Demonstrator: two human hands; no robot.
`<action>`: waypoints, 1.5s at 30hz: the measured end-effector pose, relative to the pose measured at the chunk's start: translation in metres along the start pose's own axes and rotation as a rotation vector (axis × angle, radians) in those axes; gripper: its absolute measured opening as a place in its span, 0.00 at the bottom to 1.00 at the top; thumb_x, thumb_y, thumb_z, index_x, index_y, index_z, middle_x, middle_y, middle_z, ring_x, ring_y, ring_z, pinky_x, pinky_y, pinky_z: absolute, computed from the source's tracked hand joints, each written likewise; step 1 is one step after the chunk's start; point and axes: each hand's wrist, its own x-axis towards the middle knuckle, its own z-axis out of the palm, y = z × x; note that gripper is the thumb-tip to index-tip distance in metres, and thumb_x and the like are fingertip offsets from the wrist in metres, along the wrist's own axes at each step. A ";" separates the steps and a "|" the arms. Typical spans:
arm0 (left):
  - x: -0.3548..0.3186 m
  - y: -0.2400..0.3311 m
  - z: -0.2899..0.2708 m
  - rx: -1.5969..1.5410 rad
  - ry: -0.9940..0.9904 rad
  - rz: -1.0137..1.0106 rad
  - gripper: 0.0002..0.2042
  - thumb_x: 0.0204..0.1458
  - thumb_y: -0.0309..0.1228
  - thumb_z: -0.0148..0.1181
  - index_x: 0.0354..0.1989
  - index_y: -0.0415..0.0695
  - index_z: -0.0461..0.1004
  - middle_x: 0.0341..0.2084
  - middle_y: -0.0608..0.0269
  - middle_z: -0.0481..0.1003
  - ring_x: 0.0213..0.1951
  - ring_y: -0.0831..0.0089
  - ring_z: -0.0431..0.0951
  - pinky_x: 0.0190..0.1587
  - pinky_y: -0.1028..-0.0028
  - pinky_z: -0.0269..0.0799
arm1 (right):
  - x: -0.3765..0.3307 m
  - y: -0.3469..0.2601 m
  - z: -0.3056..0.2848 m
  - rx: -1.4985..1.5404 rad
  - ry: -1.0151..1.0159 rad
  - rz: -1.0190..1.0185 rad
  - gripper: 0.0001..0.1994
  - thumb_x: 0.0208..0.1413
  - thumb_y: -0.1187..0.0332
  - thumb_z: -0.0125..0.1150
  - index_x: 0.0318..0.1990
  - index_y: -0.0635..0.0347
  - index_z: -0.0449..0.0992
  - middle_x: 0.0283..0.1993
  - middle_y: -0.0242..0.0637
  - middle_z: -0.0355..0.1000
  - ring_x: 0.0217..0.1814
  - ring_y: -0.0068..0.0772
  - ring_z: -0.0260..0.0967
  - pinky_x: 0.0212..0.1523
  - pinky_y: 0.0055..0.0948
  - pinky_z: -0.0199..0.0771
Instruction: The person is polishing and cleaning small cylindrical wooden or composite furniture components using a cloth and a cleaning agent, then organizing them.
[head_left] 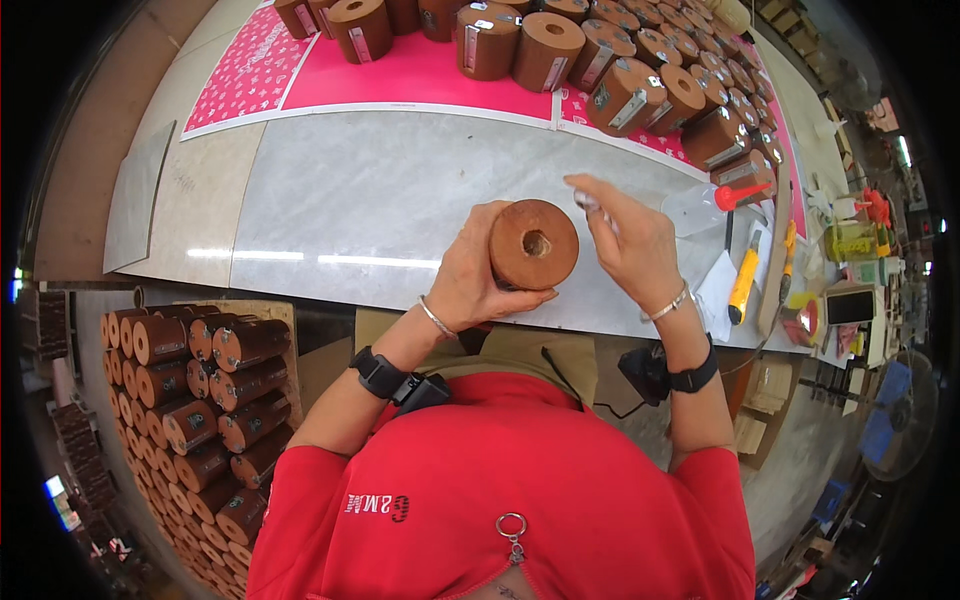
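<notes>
The brown cylinder [513, 265] is a chunky reddish-brown thing, kinda wood-looking, with its round end facing up at the camera. There's a hole [537, 243] in the middle, with a paler patch inside. It's gripped in the left hand [472, 268], over the grey worktop [370, 190].

- Bored cylinder [512, 246] in left hand [468, 265], over worktable's [350, 200] near edge; right hand [640, 250] just right of it.
- Cylinder rows [547, 55] on printed sheet [400, 85], table's far side.
- Squeeze bottle [693, 212] at table's right; utility knife [743, 285] nearer.
- Stacked cylinders [200, 400] left of person.
</notes>
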 end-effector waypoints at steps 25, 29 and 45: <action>0.011 0.037 -0.029 0.404 -0.074 0.284 0.20 0.41 0.33 0.69 0.44 0.43 0.73 0.54 0.51 0.65 0.56 0.53 0.65 0.57 0.59 0.62 | -0.028 -0.020 0.000 0.339 -0.024 0.061 0.11 0.54 0.73 0.58 0.45 0.58 0.74 0.34 0.41 0.76 0.29 0.39 0.75 0.27 0.29 0.73; 0.019 0.050 -0.021 0.544 -0.004 0.261 0.09 0.41 0.29 0.66 0.31 0.42 0.76 0.48 0.54 0.70 0.55 0.54 0.66 0.54 0.60 0.61 | -0.032 -0.022 0.007 0.353 0.052 0.014 0.10 0.54 0.73 0.58 0.44 0.58 0.74 0.32 0.41 0.76 0.28 0.41 0.75 0.26 0.30 0.73; 0.032 0.068 -0.017 0.492 -0.135 -0.026 0.03 0.45 0.20 0.55 0.26 0.36 0.67 0.48 0.47 0.67 0.47 0.52 0.70 0.48 0.63 0.67 | -0.039 -0.029 0.018 0.404 0.081 0.008 0.12 0.50 0.74 0.59 0.44 0.59 0.72 0.25 0.40 0.74 0.24 0.38 0.73 0.22 0.31 0.70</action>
